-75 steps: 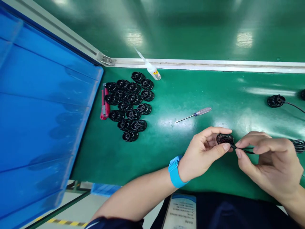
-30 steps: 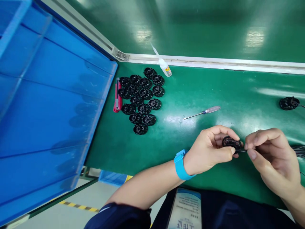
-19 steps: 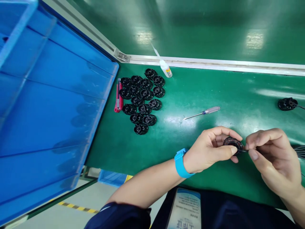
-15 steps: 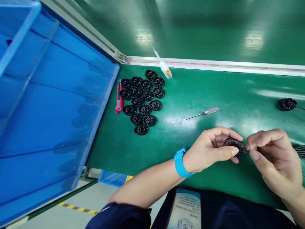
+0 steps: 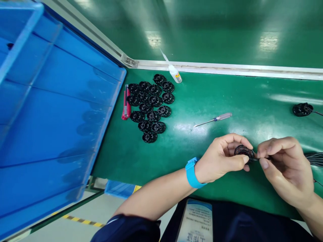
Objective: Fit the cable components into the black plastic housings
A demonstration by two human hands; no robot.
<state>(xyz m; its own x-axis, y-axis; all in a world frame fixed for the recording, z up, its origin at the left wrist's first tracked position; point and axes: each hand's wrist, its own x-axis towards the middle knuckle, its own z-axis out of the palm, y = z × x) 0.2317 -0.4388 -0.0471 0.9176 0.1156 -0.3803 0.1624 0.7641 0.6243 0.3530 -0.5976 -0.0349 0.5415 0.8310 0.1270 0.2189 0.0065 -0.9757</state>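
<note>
Round black part [image 5: 243,152] sits in the left hand [image 5: 219,156], above the desk [image 5: 199,153] near its front edge; thumb and fingers are clamped round its rim, open face roughly up. Right hand [image 5: 287,168] has thumb and fingertips pinched together on a thin black cable [image 5: 255,159], right beside the part. To do this well, I'd keep the left grip firm on the rim, thumb clear of the centre, and hold the cable close to the part so it doesn't flex. Steer it with small fingertip moves; no yanking, the thin wires inside could suffer. Leave slack toward the cable bundle [image 5: 314,159] so it can't tug. Screwdriver [image 5: 222,117] lies within easy reach beyond the left hand, tip pointing left; glue-type bottle [image 5: 175,74] and the cluster of black parts [image 5: 158,127] are farther off, out of the way. Hard to make out: left thumb covers part of the rim, right fingers hide the pinch, so can't tell if the cable is seated. Bundle is cut off at the right edge, as is the lead from the lone black part [image 5: 302,109].
</note>
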